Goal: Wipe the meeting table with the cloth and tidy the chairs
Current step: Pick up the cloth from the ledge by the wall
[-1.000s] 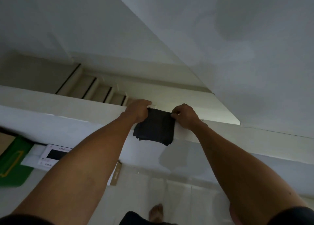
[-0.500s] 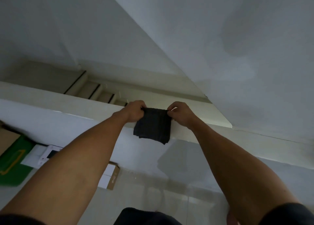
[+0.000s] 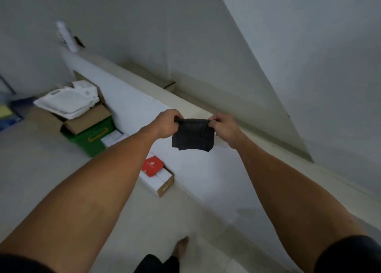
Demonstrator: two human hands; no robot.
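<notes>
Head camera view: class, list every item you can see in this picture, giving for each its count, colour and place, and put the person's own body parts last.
cloth: one, dark grey, hanging in the air between the two hands, in front of the low white wall
low wall: one, white with a cream top ledge, running diagonally across the middle
bottle: one, white, blurred, at the far end of the ledge
green box: one, green, on the floor left of the wall
cardboard box: one, brown, on the green box
white items: a pile, white, on the cardboard box
red box: one, red, on a white carton at the wall's foot
left hand: one, gripping the cloth's upper left corner
right hand: one, gripping its upper right corner
foot: one, bare, bottom centre
</notes>
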